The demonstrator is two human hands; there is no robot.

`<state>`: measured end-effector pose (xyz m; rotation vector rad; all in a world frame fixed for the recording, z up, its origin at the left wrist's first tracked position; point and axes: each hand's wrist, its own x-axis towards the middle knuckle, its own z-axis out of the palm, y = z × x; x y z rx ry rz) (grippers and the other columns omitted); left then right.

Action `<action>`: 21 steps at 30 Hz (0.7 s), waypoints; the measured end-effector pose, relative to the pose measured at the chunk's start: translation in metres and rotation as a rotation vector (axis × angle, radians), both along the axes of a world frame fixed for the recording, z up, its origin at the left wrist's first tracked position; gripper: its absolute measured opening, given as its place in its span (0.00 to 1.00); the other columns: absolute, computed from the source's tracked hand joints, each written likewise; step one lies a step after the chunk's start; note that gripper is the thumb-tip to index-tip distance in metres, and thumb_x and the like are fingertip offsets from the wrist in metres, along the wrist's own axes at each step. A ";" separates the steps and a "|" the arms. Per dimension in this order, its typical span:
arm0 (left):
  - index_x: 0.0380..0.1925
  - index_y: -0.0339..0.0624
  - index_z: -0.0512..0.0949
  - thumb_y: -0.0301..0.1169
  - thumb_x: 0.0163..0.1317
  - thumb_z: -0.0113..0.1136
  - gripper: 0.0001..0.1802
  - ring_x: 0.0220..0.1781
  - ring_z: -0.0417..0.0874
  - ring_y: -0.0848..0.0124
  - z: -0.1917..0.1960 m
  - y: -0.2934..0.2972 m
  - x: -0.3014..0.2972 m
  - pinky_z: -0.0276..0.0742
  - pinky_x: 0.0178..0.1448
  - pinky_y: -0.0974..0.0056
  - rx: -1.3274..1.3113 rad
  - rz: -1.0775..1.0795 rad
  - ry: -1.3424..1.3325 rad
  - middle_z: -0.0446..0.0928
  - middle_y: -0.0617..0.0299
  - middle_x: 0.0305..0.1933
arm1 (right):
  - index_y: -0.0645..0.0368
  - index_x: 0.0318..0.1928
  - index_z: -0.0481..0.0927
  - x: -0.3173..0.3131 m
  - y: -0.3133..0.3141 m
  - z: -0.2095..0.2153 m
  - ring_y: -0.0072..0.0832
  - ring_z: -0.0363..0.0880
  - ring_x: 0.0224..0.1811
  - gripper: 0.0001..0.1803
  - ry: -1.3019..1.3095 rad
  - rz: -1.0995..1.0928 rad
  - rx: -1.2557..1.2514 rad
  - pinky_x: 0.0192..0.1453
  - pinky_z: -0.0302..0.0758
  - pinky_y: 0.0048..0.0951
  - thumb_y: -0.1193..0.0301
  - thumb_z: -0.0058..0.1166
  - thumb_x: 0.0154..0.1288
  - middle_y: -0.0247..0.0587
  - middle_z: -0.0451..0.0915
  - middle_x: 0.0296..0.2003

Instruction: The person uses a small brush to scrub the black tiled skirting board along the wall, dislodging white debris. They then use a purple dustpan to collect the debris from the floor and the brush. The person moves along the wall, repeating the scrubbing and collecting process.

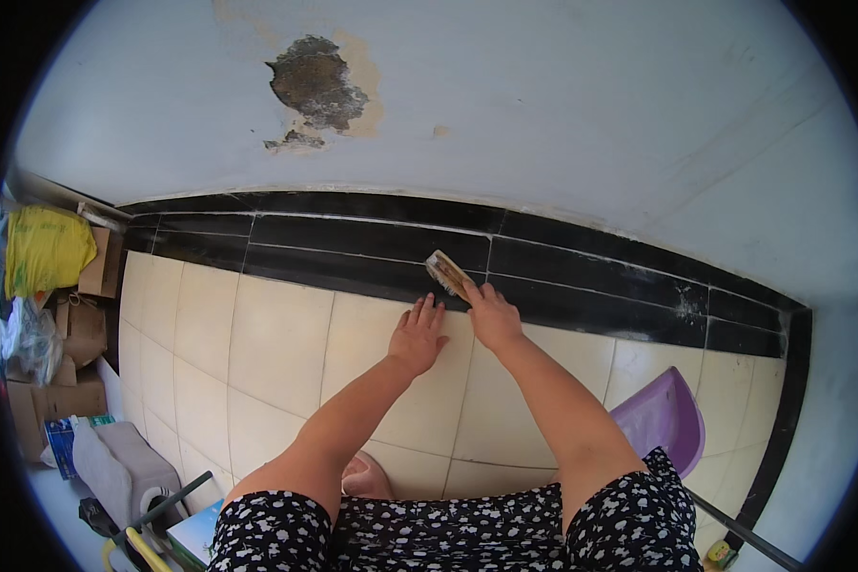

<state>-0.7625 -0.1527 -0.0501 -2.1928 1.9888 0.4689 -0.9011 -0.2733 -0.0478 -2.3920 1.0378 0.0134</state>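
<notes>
Our brush is in hand at the black tile band, where the step looks like scrubbing.
Our right hand [493, 316] has its grip clamped on the near end of the wooden brush [456, 275], which lies over the black tile band [353, 259] at the wall's foot; we cannot tell whether the bristles touch. Our left hand [418, 338] is just beside it, fingers apart and holding nothing, seemingly braced on the cream floor tiles [279, 319]. Farther right, we see a whitish smear [685, 303] on the band and a purple plastic container [682, 415] on the floor; above, the pale wall [562, 105] has a bare patch. We judge that the next stroke calls for bristles pressed flat, a firm hold, and left fingers clear of the brush.
</notes>
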 end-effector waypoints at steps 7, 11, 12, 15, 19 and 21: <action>0.66 0.38 0.53 0.50 0.65 0.44 0.36 0.72 0.51 0.54 0.017 -0.022 -0.009 0.52 0.71 0.56 0.258 0.012 -0.023 0.46 0.44 0.71 | 0.33 0.66 0.55 -0.112 -0.087 0.010 0.43 0.73 0.45 0.33 0.228 0.026 -0.138 0.43 0.76 0.43 0.68 0.50 0.62 0.44 0.66 0.46; 0.66 0.39 0.52 0.49 0.65 0.43 0.36 0.72 0.51 0.55 0.026 -0.041 -0.009 0.51 0.71 0.56 0.364 0.040 0.038 0.46 0.46 0.71 | 0.39 0.67 0.56 -0.211 -0.129 0.044 0.45 0.72 0.45 0.35 0.466 0.101 -0.252 0.42 0.76 0.43 0.70 0.51 0.60 0.45 0.65 0.46; 0.66 0.39 0.52 0.49 0.65 0.43 0.36 0.72 0.50 0.55 0.028 -0.044 -0.010 0.51 0.71 0.56 0.376 0.052 0.056 0.47 0.46 0.71 | 0.38 0.67 0.54 -0.225 -0.130 0.052 0.46 0.71 0.49 0.36 0.503 0.028 -0.159 0.46 0.76 0.43 0.71 0.51 0.60 0.49 0.66 0.48; 0.67 0.41 0.51 0.48 0.65 0.44 0.36 0.73 0.48 0.57 0.035 -0.056 -0.018 0.50 0.72 0.55 0.243 -0.101 0.063 0.45 0.50 0.72 | 0.41 0.67 0.57 -0.235 -0.096 0.038 0.47 0.71 0.46 0.35 0.340 -0.159 -0.109 0.44 0.75 0.43 0.73 0.51 0.59 0.48 0.66 0.44; 0.67 0.41 0.50 0.46 0.64 0.46 0.36 0.74 0.46 0.60 0.043 -0.078 -0.040 0.50 0.72 0.55 0.285 -0.106 0.166 0.43 0.55 0.73 | 0.41 0.66 0.58 -0.181 -0.043 0.011 0.46 0.71 0.46 0.34 0.060 -0.029 -0.019 0.44 0.74 0.43 0.73 0.48 0.59 0.48 0.67 0.42; 0.66 0.41 0.51 0.46 0.63 0.48 0.37 0.74 0.46 0.61 0.038 -0.082 -0.049 0.51 0.71 0.54 0.348 -0.061 0.190 0.43 0.56 0.73 | 0.40 0.66 0.59 -0.162 -0.035 0.007 0.44 0.71 0.46 0.32 0.020 0.049 -0.006 0.44 0.74 0.43 0.72 0.47 0.60 0.47 0.67 0.42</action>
